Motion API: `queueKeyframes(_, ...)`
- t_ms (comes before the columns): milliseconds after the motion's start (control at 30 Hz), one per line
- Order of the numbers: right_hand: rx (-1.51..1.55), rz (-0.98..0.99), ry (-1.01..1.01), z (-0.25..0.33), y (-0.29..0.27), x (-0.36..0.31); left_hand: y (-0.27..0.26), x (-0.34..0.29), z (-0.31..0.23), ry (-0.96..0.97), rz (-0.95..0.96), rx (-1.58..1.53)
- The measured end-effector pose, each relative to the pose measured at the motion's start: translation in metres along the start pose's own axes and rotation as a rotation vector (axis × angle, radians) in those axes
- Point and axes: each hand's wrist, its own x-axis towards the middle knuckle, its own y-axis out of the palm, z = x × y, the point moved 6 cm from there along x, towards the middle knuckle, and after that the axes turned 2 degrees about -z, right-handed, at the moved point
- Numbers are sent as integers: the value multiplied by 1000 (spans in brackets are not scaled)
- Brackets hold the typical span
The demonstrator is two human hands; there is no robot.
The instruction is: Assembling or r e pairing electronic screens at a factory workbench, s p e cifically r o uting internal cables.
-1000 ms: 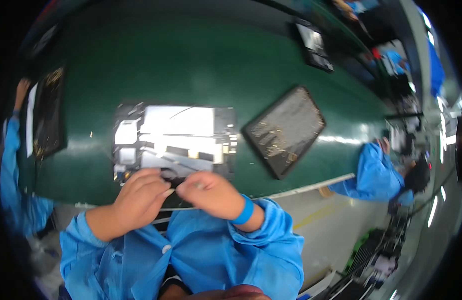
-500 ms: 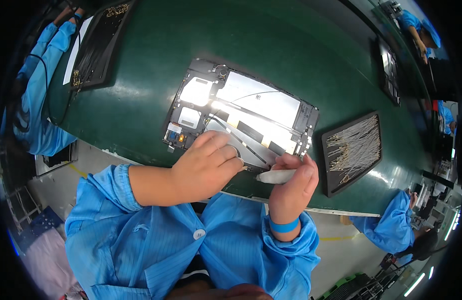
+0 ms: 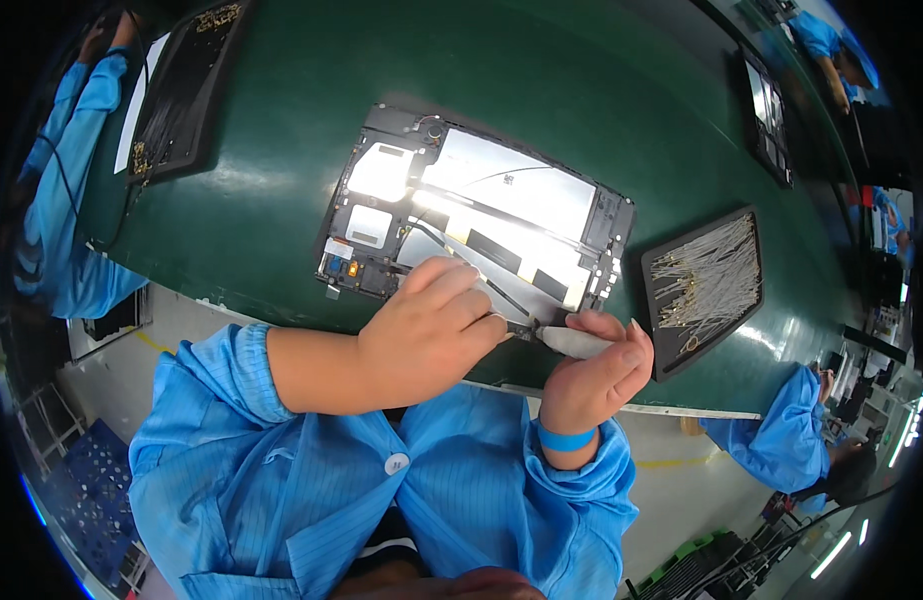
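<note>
An opened tablet point(image 3: 526, 178) lies on the green table, its silvery battery panels, black strips and small circuit parts exposed. My left hand point(image 3: 431, 325) rests over its near edge, fingers curled and pinched together; what they hold, if anything, is hidden. Beside it, my right hand point(image 3: 601, 375), with a blue band at the wrist, grips a white tapered tool point(image 3: 575, 342). Its dark narrow tip points left at the tablet's near edge, close to the left fingertips. Both hands cover part of that edge.
To the right stands a black tray point(image 3: 671, 345) of thin pale cables with gold ends. Another cable tray point(image 3: 186, 125) sits at far left, near a co-worker's blue sleeve point(image 3: 71, 200). A further device point(image 3: 766, 115) lies at the far right. The table's near edge point(image 3: 501, 386) runs beneath my wrists.
Both hands have shifted slightly right along the tablet's near edge. The white tool's tip has moved right and up with the right hand. The view has shifted a little.
</note>
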Motion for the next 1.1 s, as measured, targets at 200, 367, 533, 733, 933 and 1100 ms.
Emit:
queueKeyframes(200,9,21,-33,-4,-2,-7,4,3,-3,-5,-19,21)
queueKeyframes(367,52,26,-42,-5,0,-7,4,3,-3,-12,-11,32)
queueKeyframes(533,20,38,-73,-3,1,-8,4,5,-4,-26,4,31)
queueKeyframes(733,24,34,-81,-6,0,-7,4,4,-3,-31,4,32)
queueKeyframes(933,40,41,-60,-7,-1,-8,4,5,-3,-33,9,25)
queueKeyframes(1100,66,22,-9,-8,-2,-8,4,5,-3,-38,7,11)
